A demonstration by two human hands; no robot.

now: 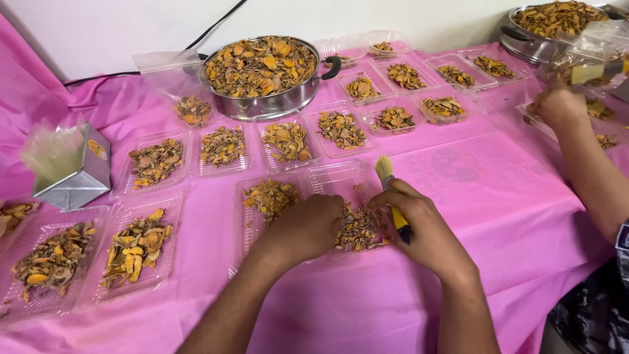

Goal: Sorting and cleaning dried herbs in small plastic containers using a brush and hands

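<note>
The pile of dried orange slices [359, 228] lay in a clear plastic tray [341, 176] on the pink tablecloth [511, 216], between both hands. The left hand [306, 228] was curled over the pile, apparently pinching slices. The right hand [426, 226] gripped a yellow-handled brush [392, 196], bristles upward. Filled trays and a steel pan [262, 72] stood behind.

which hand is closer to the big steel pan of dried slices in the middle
Left. The left hand lies below the steel pan; the right hand, holding a brush, sits farther off to the pan's lower right.
</note>
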